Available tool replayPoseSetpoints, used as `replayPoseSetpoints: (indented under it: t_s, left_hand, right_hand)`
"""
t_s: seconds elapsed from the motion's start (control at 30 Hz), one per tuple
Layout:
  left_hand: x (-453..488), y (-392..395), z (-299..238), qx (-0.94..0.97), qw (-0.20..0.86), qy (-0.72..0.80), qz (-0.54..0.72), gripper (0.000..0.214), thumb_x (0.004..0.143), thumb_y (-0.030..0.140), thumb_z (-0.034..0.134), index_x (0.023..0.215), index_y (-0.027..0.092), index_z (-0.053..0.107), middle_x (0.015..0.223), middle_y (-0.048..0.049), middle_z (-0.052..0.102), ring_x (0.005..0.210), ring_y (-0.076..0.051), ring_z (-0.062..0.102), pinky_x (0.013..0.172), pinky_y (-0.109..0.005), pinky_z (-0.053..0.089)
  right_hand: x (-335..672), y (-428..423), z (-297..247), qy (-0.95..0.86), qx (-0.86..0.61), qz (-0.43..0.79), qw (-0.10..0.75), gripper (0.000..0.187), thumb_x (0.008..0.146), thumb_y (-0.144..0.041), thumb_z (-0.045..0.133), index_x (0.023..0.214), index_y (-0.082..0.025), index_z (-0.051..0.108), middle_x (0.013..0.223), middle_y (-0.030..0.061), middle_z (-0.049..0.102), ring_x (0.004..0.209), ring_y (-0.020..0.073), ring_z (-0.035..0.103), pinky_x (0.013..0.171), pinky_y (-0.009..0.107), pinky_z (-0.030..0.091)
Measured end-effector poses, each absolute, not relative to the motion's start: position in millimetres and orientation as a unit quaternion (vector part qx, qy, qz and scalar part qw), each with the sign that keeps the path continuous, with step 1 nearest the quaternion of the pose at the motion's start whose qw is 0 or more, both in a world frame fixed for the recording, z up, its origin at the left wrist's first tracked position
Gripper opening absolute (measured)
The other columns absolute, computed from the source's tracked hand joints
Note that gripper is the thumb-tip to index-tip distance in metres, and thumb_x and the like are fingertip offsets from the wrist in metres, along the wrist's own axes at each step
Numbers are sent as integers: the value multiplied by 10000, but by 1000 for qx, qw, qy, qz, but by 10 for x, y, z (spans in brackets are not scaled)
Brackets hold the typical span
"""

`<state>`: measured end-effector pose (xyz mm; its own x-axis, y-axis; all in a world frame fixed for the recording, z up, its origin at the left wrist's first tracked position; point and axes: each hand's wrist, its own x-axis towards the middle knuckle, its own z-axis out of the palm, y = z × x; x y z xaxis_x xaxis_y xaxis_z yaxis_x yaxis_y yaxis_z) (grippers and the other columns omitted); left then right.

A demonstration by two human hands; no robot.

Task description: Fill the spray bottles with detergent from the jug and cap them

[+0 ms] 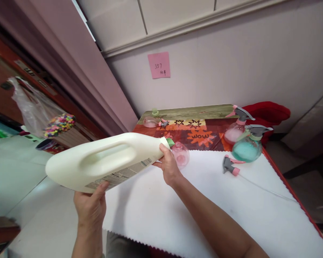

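Over the near left part of the white-topped worktop, you hold a large jug on its side, its neck pointing right and slightly away from you. It is a smooth, pale cream-green container with a rounded base and a long hollow handle moulded into its body. A label with small dark print, too small to read, runs along the side nearest you, and a green spout pokes from its whitish neck.

Your left hand grips the jug from below, thumb pressed over the label's edge. Your right hand is wrapped around the neck, just behind the spout. Right beside the spout stands a round, clear pink bottle, its mouth bare; you cannot tell whether the two touch. Farther right, a grey-and-pink trigger head lies with its tube, near two filled spray bottles.
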<state>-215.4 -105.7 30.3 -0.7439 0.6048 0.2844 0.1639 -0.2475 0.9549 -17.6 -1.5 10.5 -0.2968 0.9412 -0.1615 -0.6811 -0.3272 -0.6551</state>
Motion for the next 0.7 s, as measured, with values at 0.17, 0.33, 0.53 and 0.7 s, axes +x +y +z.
replayPoseSetpoints:
  t_s: [0.17, 0.33, 0.53, 0.7]
  left_hand:
    - [-2123, -1042, 350, 328, 144, 592, 722, 472, 473, 260, 917, 901, 211, 723, 1005, -51, 755, 1087, -305, 687, 1101, -507, 487]
    - [-2137, -1027, 361, 330, 143, 593, 720, 496, 464, 272, 921, 917, 218, 728, 1020, -52, 758, 1080, -321, 687, 1106, -554, 472]
    - [-2149, -1035, 397, 346, 140, 602, 706, 500, 495, 296, 923, 954, 230, 737, 1040, -44, 758, 1093, -318, 684, 1078, -533, 502]
    - [-2129, -1056, 451, 346, 145, 602, 705, 506, 511, 308, 936, 969, 234, 735, 1095, -50, 754, 1139, -312, 670, 1099, -529, 483]
  right_hand:
    - [-168, -10, 101, -230, -262, 772, 531, 497, 838, -573, 629, 1210, -246, 672, 1241, 60, 724, 1135, 254, 653, 850, 387, 603]
    - [-175, -11, 88, -226, -260, 774, 531, 496, 844, -564, 624, 1223, -248, 672, 1253, 60, 724, 1127, 252, 653, 853, 388, 600]
    - [-171, -16, 107, -221, -260, 778, 528, 503, 845, -571, 614, 1220, -243, 683, 1235, 64, 730, 1092, 247, 656, 844, 385, 599]
    - [-170, -27, 126, -212, -264, 781, 525, 486, 847, -563, 611, 1200, -238, 690, 1213, 66, 738, 1068, 244, 664, 841, 383, 599]
